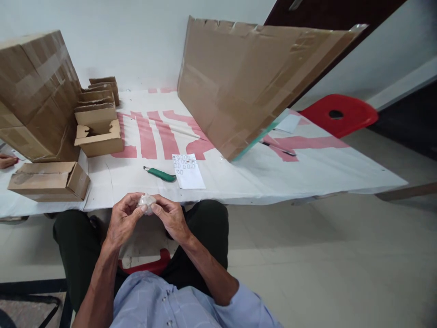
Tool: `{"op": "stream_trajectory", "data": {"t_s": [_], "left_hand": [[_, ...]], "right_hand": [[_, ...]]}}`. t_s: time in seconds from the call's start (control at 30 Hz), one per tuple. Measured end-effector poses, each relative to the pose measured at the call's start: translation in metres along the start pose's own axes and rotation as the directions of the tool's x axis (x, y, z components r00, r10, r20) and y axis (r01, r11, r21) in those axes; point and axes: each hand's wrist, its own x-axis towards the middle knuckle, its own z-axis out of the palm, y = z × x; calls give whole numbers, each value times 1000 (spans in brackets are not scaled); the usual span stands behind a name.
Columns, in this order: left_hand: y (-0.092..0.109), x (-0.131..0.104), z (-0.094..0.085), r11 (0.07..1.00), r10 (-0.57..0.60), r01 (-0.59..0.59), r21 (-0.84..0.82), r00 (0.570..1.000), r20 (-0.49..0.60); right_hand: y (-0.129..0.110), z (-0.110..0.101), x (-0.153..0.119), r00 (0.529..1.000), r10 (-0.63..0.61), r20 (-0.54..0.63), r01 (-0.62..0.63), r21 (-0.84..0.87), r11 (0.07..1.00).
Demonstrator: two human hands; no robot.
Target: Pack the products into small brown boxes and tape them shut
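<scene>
The fingers of the left hand (119,223) and the right hand (174,221) are bent in close, thumbs almost meeting. Together they pinch a small pale bundle (147,203), which looks like something in crinkly clear wrap. What is inside is hard to tell. The bundle is just off the near edge of the tabletop (235,184), above the lap. If the fingers slip, it could drop between the knees to the floor. If they pull too hard, the wrap might rip.

A bit farther off lies a green cutter (160,174), its tip to the left. I can't tell how far the blade is out. A hand reaching there without looking could get a cut. Just right of it is a white paper (189,172) with little boxes drawn on it. A sleeve brushing by could push it away.

To the left there is a long shut box (49,182), with a small open box (100,142) behind it and a big box (41,95) by the wall. Another person's hand (7,161) shows at the far left.

On the right, a big cardboard sheet (239,82) stands tilted. A bump might knock it over onto the pen (278,147) beside it.
</scene>
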Motion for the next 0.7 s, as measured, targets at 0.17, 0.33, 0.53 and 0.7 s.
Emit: {"op": "stream_trajectory", "data": {"t_s": [0.17, 0.33, 0.53, 0.7], "left_hand": [[4, 1, -5, 992, -8, 9, 123, 1000, -9], [0, 6, -3, 998, 9, -4, 55, 994, -106], [1, 5, -1, 998, -63, 63, -10, 998, -17], [-1, 5, 3, 1000, 5, -4, 2, 999, -46]], "right_hand": [[0, 0, 1, 992, -107, -62, 99, -123, 987], [3, 5, -1, 991, -70, -115, 57, -111, 992], [5, 5, 0, 994, -20, -110, 14, -56, 998], [6, 8, 0, 957, -124, -264, 90, -136, 987]]}}
